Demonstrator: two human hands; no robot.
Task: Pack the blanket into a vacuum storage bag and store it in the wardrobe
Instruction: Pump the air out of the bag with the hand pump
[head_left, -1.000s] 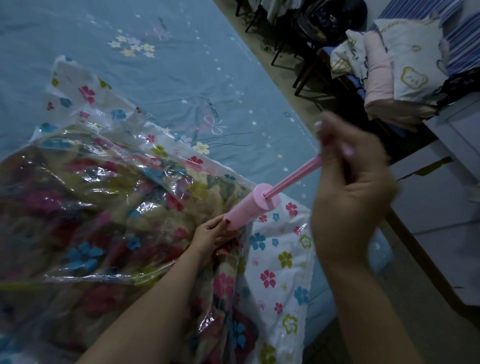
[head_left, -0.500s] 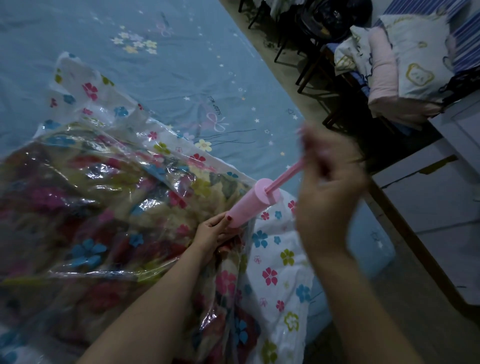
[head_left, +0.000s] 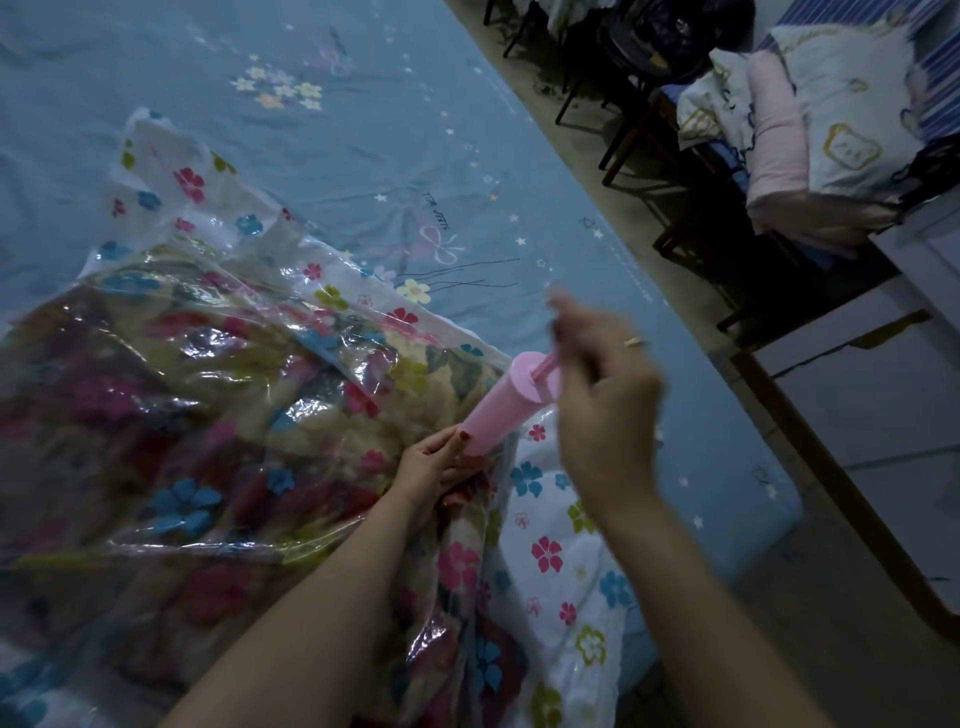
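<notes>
A clear vacuum storage bag (head_left: 550, 551) printed with coloured flowers lies on the bed, and a flowered blanket (head_left: 218, 415) fills it. A pink hand pump (head_left: 498, 410) stands tilted on the bag near its right side. My left hand (head_left: 436, 467) grips the base of the pump barrel against the bag. My right hand (head_left: 602, 395), blurred by motion, holds the pump's pink handle just above the barrel top, with only a short piece of the rod showing.
The bed carries a blue sheet (head_left: 363, 130) with small flowers and stars. A wooden bed edge (head_left: 831, 467) runs along the right. Dark chairs (head_left: 649, 104) and a stack of folded bedding (head_left: 810, 130) stand beyond it, over a tiled floor (head_left: 883, 415).
My right hand has pushed the pump handle down towards the barrel, so the rod is almost fully in. My left hand has stayed at the pump base.
</notes>
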